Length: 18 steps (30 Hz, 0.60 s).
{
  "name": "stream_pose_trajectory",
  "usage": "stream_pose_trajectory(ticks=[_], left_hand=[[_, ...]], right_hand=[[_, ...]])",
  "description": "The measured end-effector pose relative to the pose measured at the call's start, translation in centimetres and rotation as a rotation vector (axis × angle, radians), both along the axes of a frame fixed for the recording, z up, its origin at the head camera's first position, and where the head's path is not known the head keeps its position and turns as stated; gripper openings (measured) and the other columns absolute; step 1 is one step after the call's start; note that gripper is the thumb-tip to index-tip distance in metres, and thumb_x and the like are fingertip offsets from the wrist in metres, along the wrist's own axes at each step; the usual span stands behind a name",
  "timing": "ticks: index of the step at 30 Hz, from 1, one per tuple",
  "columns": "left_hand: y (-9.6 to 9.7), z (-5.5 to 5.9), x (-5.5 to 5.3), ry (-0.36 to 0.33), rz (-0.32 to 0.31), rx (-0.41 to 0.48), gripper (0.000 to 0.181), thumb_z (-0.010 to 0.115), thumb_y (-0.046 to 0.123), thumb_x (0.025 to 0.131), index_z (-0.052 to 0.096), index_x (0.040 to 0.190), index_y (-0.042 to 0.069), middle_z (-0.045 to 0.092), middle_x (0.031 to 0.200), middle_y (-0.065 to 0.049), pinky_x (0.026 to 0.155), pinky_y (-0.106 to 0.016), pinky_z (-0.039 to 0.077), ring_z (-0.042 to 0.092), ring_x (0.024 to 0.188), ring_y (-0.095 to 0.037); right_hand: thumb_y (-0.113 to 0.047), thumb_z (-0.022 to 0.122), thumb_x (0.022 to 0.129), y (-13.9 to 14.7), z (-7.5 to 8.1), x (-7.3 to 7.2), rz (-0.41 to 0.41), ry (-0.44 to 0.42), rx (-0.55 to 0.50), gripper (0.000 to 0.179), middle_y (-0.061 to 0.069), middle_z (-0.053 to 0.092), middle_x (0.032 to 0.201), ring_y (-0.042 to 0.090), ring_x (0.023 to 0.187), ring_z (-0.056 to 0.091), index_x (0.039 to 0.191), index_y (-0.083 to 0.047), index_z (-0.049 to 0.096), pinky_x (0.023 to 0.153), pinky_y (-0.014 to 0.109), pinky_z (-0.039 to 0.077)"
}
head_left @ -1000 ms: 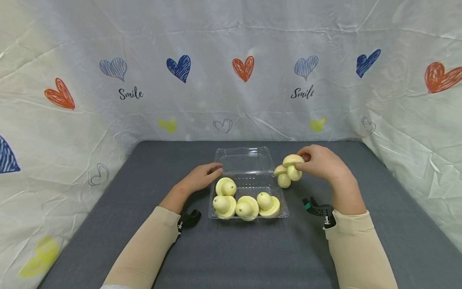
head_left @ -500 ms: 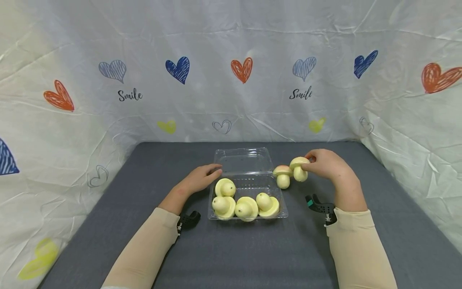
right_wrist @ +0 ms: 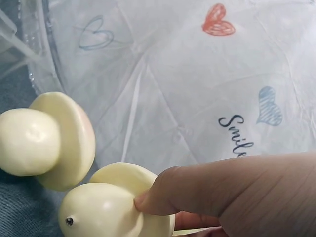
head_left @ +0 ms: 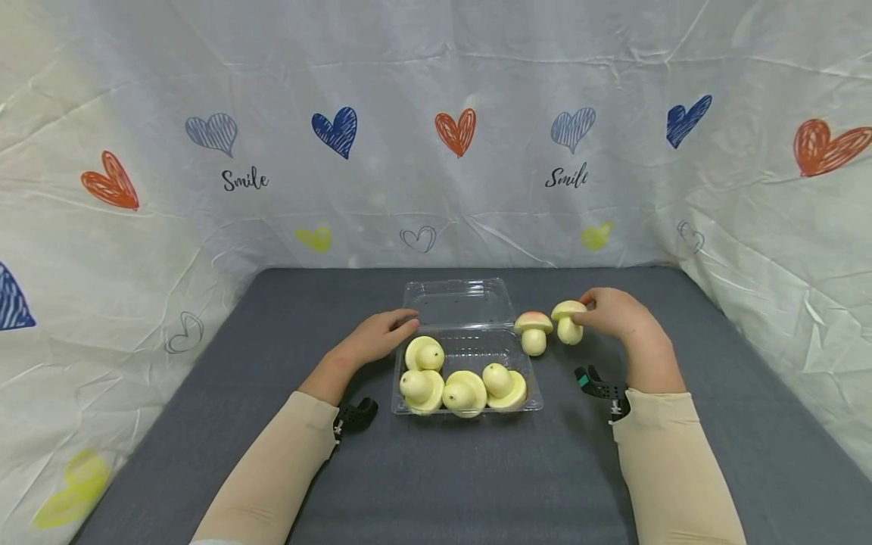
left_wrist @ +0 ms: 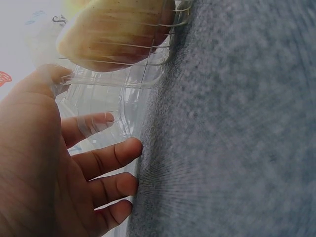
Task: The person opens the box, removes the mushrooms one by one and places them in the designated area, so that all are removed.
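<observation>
My right hand (head_left: 616,312) pinches a pale yellow toy mushroom (head_left: 569,324) by its cap, thumb on the near side, at the right of the box. Just left of it stands another toy mushroom (head_left: 534,333) with a reddish cap top, beside the box's right rim. The clear plastic clamshell box (head_left: 477,344) lies with its lid (head_left: 463,303) folded back. Several mushrooms (head_left: 465,393) lie in it, stems up, along the front and left. My left hand (head_left: 378,335) rests at the box's left side near the hinge, fingers extended and touching the clear plastic (left_wrist: 98,126).
A dark grey cloth covers the table (head_left: 450,484). Behind and at both sides hangs a white sheet (head_left: 409,68) printed with hearts and "Smile". Black camera straps (head_left: 357,415) sit on both wrists.
My right hand has moved right and slightly down with its mushroom, away from the mushroom beside the box, so a gap now shows between them. The left hand has stayed in place.
</observation>
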<state>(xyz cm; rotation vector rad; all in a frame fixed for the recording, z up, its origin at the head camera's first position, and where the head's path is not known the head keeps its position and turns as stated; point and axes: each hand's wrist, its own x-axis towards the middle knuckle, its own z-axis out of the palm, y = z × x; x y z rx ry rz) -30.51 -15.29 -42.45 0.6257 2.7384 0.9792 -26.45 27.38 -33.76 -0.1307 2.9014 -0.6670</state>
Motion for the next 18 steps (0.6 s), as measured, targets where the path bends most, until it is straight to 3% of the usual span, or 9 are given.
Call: stream_pose_trajectory(ticks=[18], left_hand=[[0.1, 0.0, 0.1, -0.003, 0.002, 0.004, 0.056, 0.045, 0.047, 0.11, 0.046, 0.156, 0.015, 0.051, 0.152, -0.011, 0.107, -0.054, 0.047, 0.051, 0.136, -0.033]], right_hand=[[-0.025, 0.061, 0.1, -0.4, -1.3, -0.9, -0.033, -0.055, 0.014, 0.042, 0.03, 0.059, 0.123, 0.038, 0.095, 0.059, 0.126, 0.007, 0.059, 0.076, 0.051, 0.052]])
